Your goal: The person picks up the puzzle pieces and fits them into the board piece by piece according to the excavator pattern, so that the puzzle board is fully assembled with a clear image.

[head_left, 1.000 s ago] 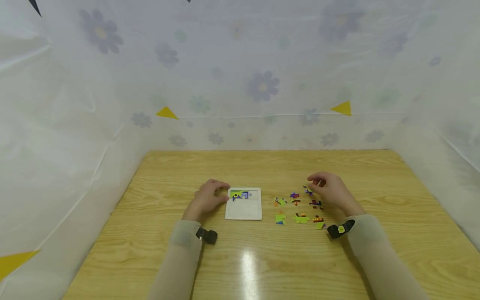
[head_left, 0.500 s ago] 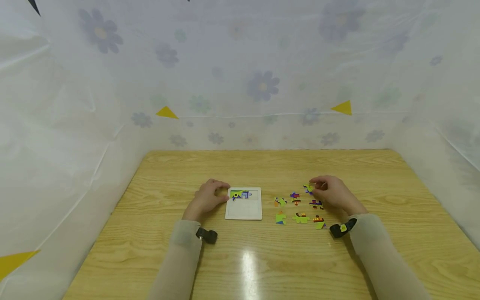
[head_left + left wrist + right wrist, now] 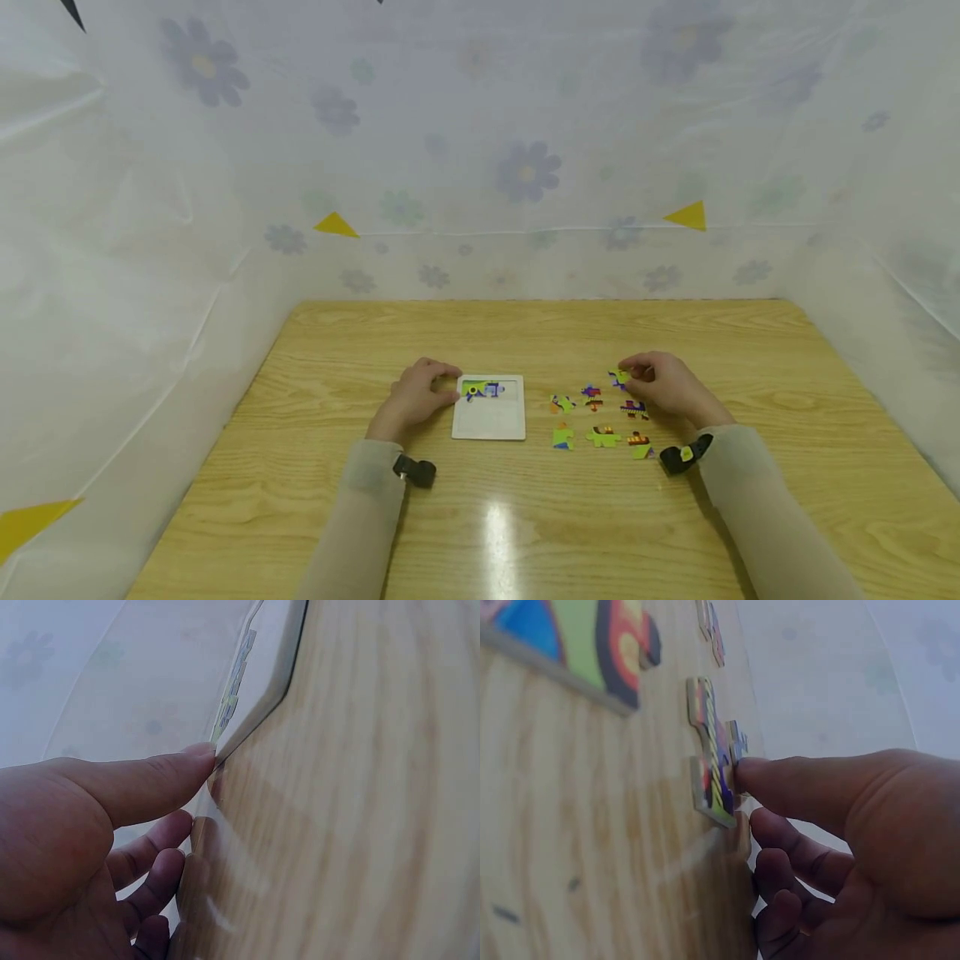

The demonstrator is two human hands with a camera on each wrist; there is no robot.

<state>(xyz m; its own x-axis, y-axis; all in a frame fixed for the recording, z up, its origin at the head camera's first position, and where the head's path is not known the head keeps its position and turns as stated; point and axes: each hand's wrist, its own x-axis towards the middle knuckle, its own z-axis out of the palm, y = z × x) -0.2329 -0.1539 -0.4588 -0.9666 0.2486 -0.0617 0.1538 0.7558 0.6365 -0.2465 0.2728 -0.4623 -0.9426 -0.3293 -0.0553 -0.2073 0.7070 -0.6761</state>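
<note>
I record, over my remote feed, a light-brown wood-grain surface [image 3: 495,333], glossy, with a bright reflection [image 3: 498,542] on its near portion. Directly on it I find a square white puzzle tray [image 3: 489,423], near the middle. To the tray's right I log loose multicoloured jigsaw pieces [image 3: 603,437], including a yellow-and-black striped piece [image 3: 634,409], all grouped apart from the tray.

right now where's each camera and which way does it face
Head: on the head, facing forward and down at the table, tray and puzzle pieces; left hand, right hand and both sleeves show.
Left wrist: on that wrist, facing the tray's corner; left hand shows.
Right wrist: on that wrist, facing puzzle pieces; right hand shows.
Head and left wrist both show the tray.
</note>
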